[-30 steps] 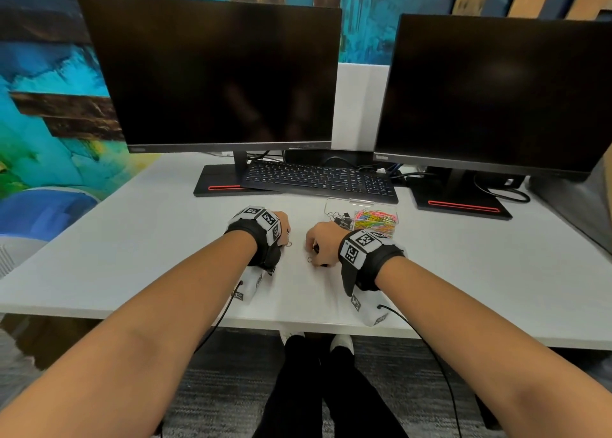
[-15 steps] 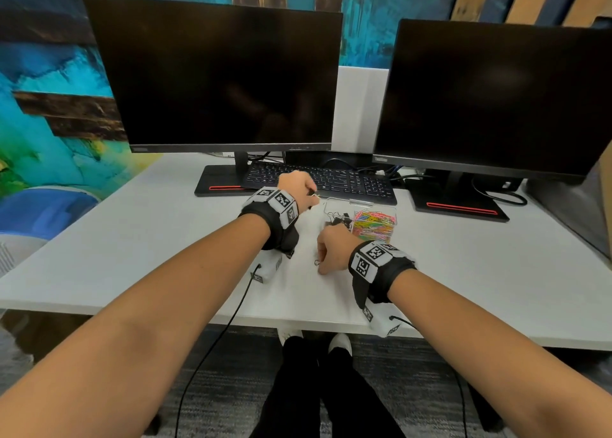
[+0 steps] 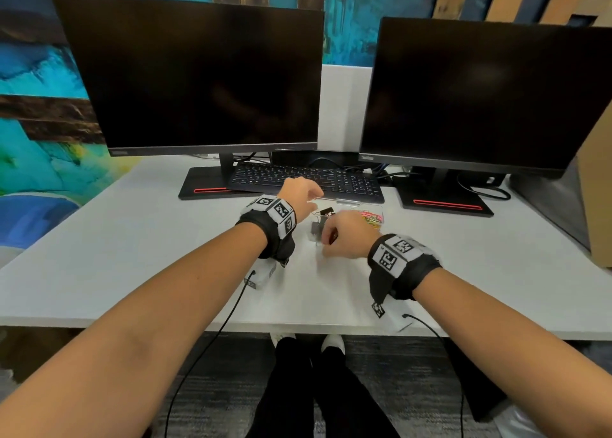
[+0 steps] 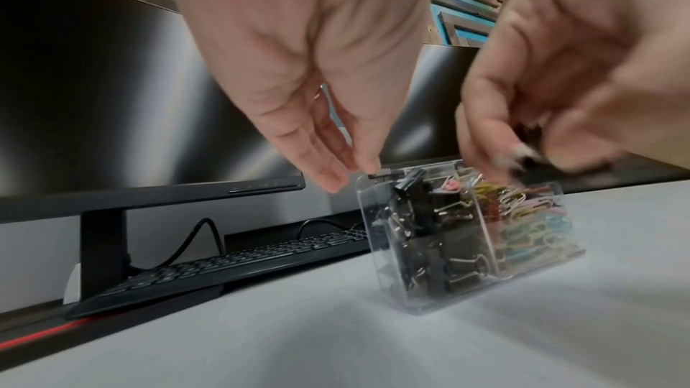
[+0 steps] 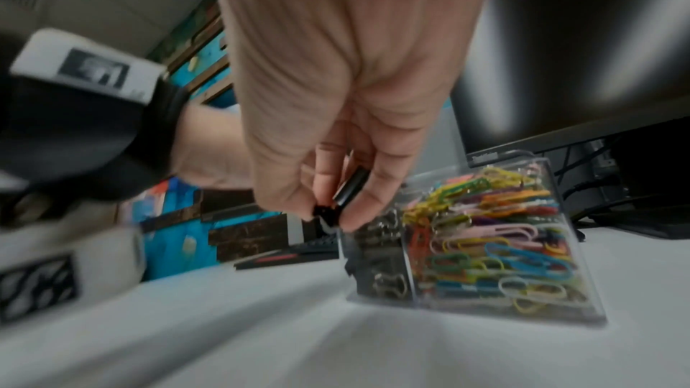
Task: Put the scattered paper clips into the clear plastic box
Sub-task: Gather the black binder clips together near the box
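Two dark monitors (image 3: 198,70) stand at the back of a white worktop (image 3: 132,245), a black keyboard (image 3: 308,181) between their bases. Near the worktop's middle sits a clear plastic box (image 4: 467,235), lid tipped open toward the keyboard: black binder clips (image 4: 422,226) fill its left compartment, coloured paper clips (image 5: 496,235) its right. The left hand (image 3: 298,194) reaches over the box's far left corner, its fingers (image 4: 317,155) nearly straight and relaxed, tips just at the rim and the raised lid; it appears to hold nothing. The right hand (image 3: 344,235) hovers over the box's near edge, above the binder-clip side, finger and thumb pinching a small black clip (image 5: 345,193), blurred, with a glimpse of metal below.
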Motion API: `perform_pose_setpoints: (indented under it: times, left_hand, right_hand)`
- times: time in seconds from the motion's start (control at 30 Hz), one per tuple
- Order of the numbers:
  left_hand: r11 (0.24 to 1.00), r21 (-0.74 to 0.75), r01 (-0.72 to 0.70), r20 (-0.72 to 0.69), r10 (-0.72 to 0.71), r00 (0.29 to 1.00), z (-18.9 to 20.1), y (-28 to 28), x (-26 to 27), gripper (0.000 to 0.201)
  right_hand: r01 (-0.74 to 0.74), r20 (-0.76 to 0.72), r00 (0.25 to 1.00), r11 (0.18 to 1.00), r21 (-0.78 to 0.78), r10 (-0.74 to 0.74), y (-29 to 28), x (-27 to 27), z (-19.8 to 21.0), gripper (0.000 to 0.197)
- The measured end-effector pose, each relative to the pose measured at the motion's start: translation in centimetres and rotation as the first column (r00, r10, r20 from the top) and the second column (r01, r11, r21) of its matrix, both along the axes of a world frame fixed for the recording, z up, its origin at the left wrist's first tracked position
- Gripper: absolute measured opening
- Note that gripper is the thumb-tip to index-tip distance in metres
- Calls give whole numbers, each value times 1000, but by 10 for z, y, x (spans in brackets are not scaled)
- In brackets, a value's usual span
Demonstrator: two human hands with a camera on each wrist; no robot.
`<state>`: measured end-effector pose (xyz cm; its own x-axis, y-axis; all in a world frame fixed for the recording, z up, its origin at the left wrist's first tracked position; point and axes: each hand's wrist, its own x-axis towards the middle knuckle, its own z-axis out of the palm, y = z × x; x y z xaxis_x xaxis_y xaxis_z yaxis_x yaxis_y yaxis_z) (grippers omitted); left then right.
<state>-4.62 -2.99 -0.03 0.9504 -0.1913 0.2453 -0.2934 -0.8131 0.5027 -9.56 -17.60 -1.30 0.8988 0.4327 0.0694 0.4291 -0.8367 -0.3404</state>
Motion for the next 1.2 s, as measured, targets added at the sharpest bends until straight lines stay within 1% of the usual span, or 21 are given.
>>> perform_pose_setpoints:
  times: [0.1, 0.17, 0.27, 0.37, 0.43, 0.53, 0.67, 0.77, 0.8, 0.87, 0.97, 1.07, 1.13, 1.2]
  left_hand:
    - [999, 25, -44, 7, 44, 999, -3, 6, -1, 28]
    - [998, 34, -58, 0, 58, 998, -5, 8, -2, 28]
    - [997, 23, -79, -8, 80, 997, -8, 8, -3, 31]
    - [996, 19, -82, -14, 83, 996, -7, 8, -4, 32]
    - [998, 27, -53, -12, 53, 999, -6, 8, -4, 31]
    - [999, 46, -12, -10, 12, 1000, -8, 7, -2, 28]
    - [982, 189, 28, -20, -25, 999, -13, 5, 2, 30]
    - [960, 280, -1, 10, -1, 1000, -12, 3, 2, 33]
    - [948, 318, -6, 11, 3, 1000, -12, 2, 2, 34]
    - [919, 394, 9, -15, -4, 1000, -12, -2, 2, 37]
    - [903, 426, 58, -83, -25, 996, -12, -9, 2, 42]
    - [929, 360, 87, -90, -58, 994, -13, -13, 4, 45]
    - [958, 280, 65, -48, -54, 997, -12, -12, 6, 40]
    - [969, 243, 45, -27, -40, 999, -11, -10, 8, 34]
  right_hand:
    - [82, 80, 992, 981, 174, -97, -4, 11, 20, 9]
    - [131, 127, 978, 961, 244, -165, -2, 23, 26, 9]
    - [154, 160, 968, 961, 231, -194, 5, 40, 27, 14]
    - [161, 118, 977, 978, 135, -177, 9, 48, 29, 19]
    - [152, 91, 982, 978, 146, -166, 6, 51, 30, 21]
    - [157, 101, 979, 968, 195, -179, -6, 52, 32, 25]
    - [212, 120, 962, 950, 227, -244, -29, 52, 32, 27]
    - [244, 144, 948, 937, 252, -285, -47, 53, 30, 24]
    - [250, 146, 946, 940, 233, -288, -53, 53, 28, 22]
    - [259, 120, 954, 956, 137, -275, -61, 51, 24, 21]
    - [237, 64, 970, 972, 2, -237, -64, 48, 16, 31]
    - [216, 73, 974, 976, -7, -215, -60, 45, 12, 37]
    - [221, 68, 973, 975, 1, -220, -57, 42, 12, 41]
    - [230, 52, 972, 973, -4, -229, -56, 40, 13, 52]
